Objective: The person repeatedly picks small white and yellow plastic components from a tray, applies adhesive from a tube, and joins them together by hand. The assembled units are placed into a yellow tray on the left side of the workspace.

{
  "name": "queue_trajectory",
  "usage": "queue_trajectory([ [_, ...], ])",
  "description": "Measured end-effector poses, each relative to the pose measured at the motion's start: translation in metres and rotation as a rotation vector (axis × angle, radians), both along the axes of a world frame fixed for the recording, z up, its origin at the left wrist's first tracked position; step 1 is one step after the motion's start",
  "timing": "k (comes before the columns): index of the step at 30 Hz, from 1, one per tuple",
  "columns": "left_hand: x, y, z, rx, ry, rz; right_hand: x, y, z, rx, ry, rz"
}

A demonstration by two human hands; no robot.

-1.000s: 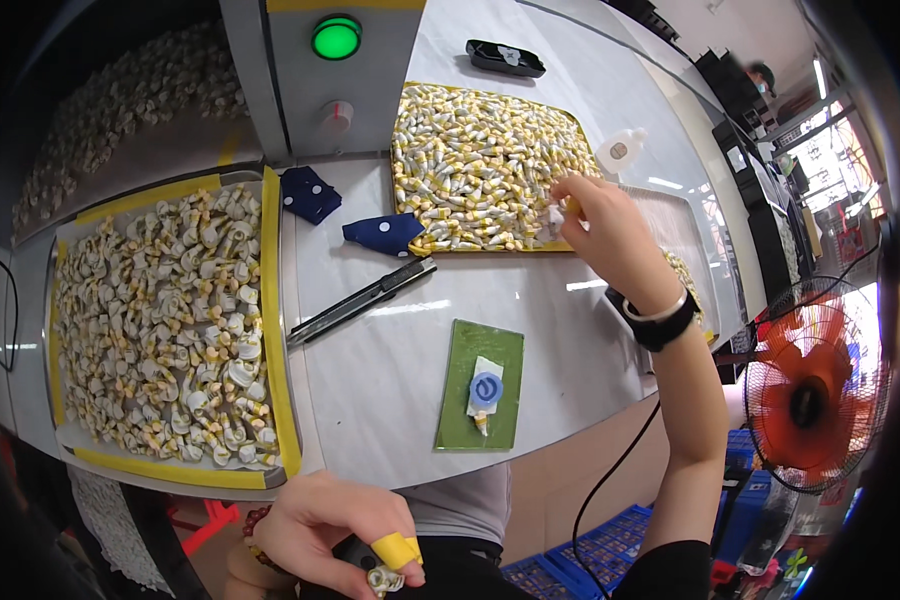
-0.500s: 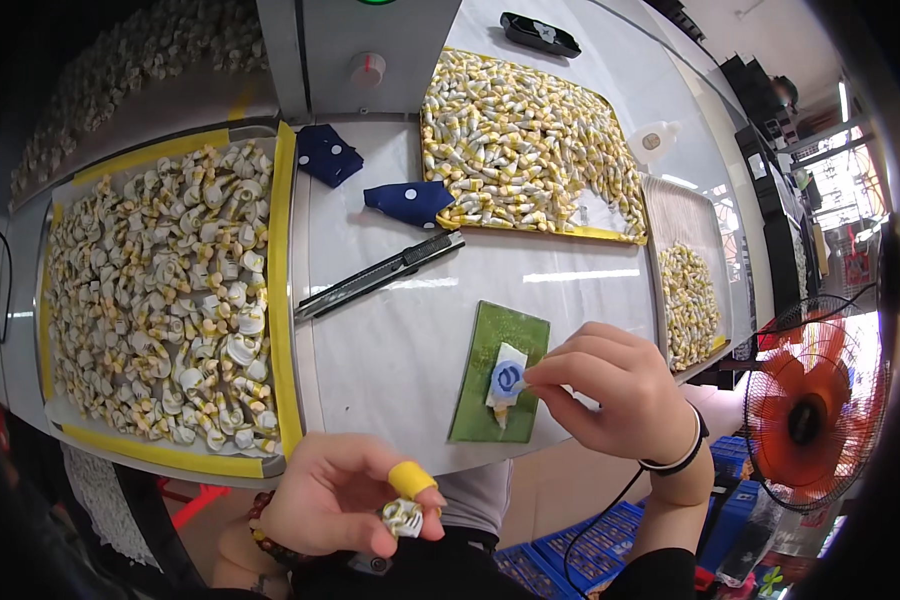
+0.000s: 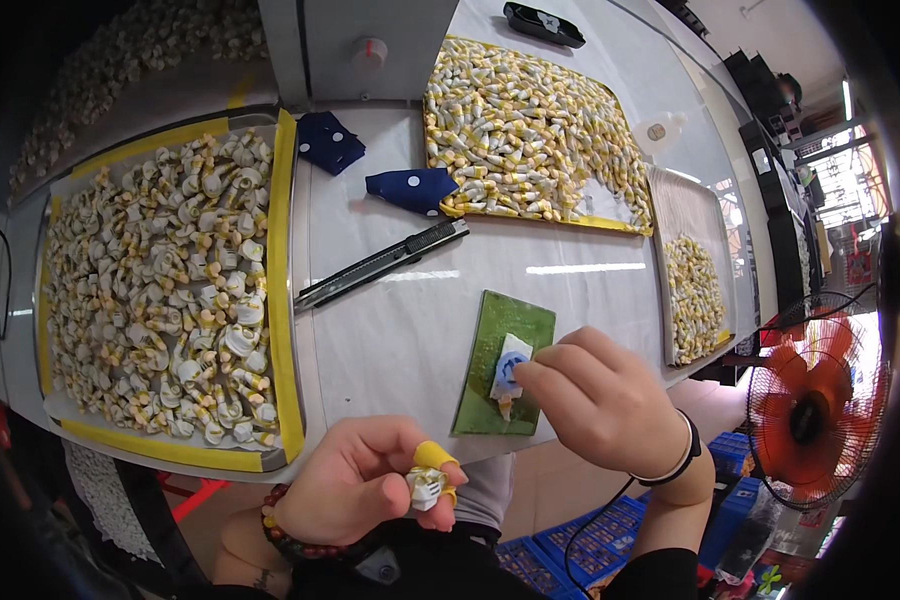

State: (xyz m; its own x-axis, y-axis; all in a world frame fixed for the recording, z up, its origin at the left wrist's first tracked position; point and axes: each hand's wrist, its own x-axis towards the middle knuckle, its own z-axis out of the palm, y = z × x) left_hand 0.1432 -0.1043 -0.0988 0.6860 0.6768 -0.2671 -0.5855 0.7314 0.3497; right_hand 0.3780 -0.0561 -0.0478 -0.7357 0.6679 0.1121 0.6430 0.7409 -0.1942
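Note:
Near the table's front edge, my left hand (image 3: 355, 485) pinches a small white-and-yellow moulded piece (image 3: 427, 489) between thumb and fingers. A yellow wrap (image 3: 432, 456) covers one fingertip of that hand. My right hand (image 3: 610, 410) is closed in a pinch over a green rectangular board (image 3: 487, 330). Its fingertips touch the edge of a white pad with a blue patch (image 3: 508, 370) lying on that board, and whatever sits between them is hidden. From the pad's near end pokes a small yellowish tip (image 3: 505, 408).
A yellow-taped tray (image 3: 288, 380) of white-and-yellow pieces lies left. Another full tray (image 3: 550, 222) stands at the back, and a partly filled one (image 3: 690, 200) at right. A box cutter (image 3: 380, 262), dotted navy cloths (image 3: 410, 188) and an orange fan (image 3: 818, 405) are nearby.
My left hand has moved slightly right and up with the piece, which has turned in its grip. My right fingertips have shifted left, now covering more of the blue patch.

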Motion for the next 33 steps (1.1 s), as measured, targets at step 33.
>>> queue_trajectory([
  [33, 0.019, 0.001, -0.005, -0.104, -0.258, -0.282, -0.031, -0.019, 0.021, -0.116, 0.537, -0.003],
])
